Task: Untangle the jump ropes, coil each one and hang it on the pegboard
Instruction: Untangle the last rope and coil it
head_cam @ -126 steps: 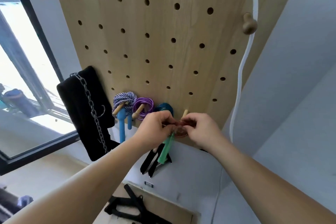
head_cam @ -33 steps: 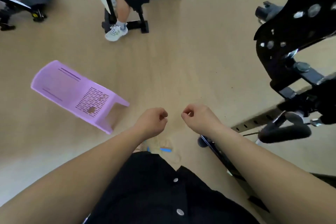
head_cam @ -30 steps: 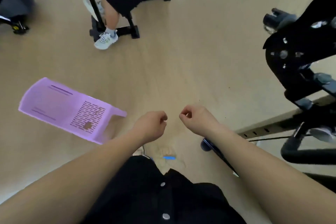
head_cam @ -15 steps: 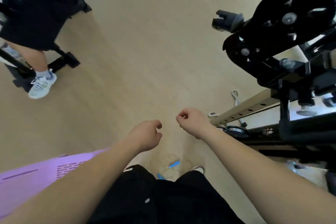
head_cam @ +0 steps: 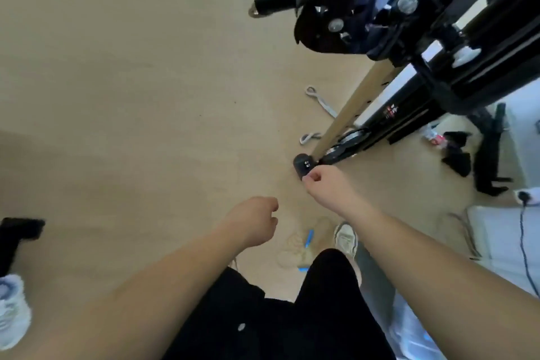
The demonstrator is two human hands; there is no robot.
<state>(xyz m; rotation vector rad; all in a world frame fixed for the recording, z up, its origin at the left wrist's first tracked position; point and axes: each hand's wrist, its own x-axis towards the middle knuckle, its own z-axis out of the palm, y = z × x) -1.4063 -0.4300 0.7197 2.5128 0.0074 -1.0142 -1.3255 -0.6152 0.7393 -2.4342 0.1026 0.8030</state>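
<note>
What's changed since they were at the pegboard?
The left hand and right hand let go of the coil at the peg; both are curled, nothing visible in them, the right farther forward. The person turned to the floor; pegboard and purple basket are out of view. The rope with blue handles still lies by the shoe.

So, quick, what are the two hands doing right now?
Left hand: closed, fingers curled, holding nothing.
Right hand: closed, fingers curled, nothing visible in it.
</note>
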